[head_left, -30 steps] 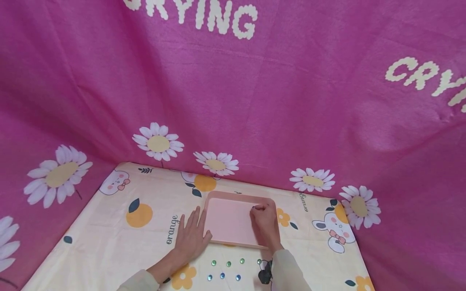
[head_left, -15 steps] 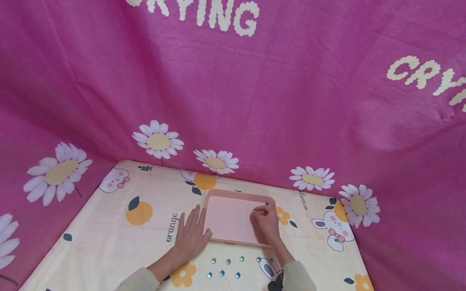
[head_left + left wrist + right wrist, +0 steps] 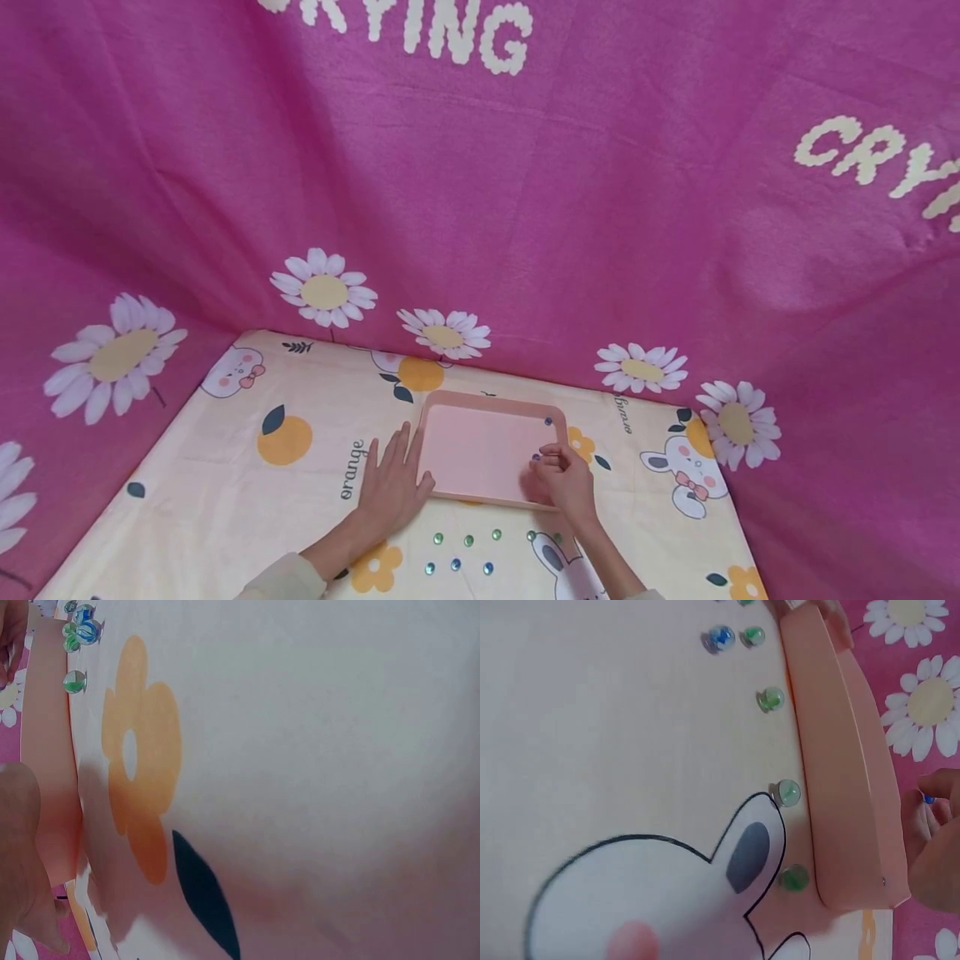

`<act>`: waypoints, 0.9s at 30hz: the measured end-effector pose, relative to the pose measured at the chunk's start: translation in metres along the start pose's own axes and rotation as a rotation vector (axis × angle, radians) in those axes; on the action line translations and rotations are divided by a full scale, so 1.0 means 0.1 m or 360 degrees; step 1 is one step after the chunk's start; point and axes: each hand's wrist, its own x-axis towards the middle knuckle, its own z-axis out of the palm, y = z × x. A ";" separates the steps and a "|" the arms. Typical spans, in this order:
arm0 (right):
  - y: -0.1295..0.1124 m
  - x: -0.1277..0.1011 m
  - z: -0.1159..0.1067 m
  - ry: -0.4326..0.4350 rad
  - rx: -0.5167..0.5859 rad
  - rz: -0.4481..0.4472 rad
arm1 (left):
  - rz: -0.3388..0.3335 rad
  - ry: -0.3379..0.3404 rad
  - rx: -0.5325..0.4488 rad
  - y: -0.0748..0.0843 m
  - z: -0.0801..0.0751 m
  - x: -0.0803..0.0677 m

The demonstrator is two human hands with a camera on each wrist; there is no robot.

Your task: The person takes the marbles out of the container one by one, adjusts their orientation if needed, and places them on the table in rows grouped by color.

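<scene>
A shallow pink tray (image 3: 480, 454) lies on the patterned cloth. My left hand (image 3: 393, 482) rests flat with fingers spread along its left side, thumb at the near corner. Over the right part of the tray, my right hand (image 3: 566, 482) pinches a blue marble (image 3: 928, 799) between thumb and fingertip. Another dark blue marble (image 3: 548, 421) sits in the tray's far right corner. Several green marbles (image 3: 468, 541) form a row in front of the tray, with blue marbles (image 3: 456, 565) in a second row nearer me.
The cloth (image 3: 247, 517) is cream with oranges, flowers and rabbits. A magenta curtain (image 3: 480, 208) with daisies stands behind and on both sides. In the right wrist view, the tray's near wall (image 3: 840, 772) rises beside the green marbles (image 3: 772, 698).
My right hand has moved nearer and slightly right within the tray, with the blue marble at its fingertips. The marble in the far right corner has come into view. The left hand stays put.
</scene>
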 end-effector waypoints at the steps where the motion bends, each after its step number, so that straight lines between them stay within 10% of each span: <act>1: 0.00 -0.03 -0.02 -0.0006 0.0004 -0.0005 | 0.0001 0.0002 0.0001 0.00 0.00 0.00; 27: 0.11 -0.79 -0.12 -0.0307 -0.0104 0.0076 | 0.0013 0.0005 0.0042 0.00 -0.01 -0.01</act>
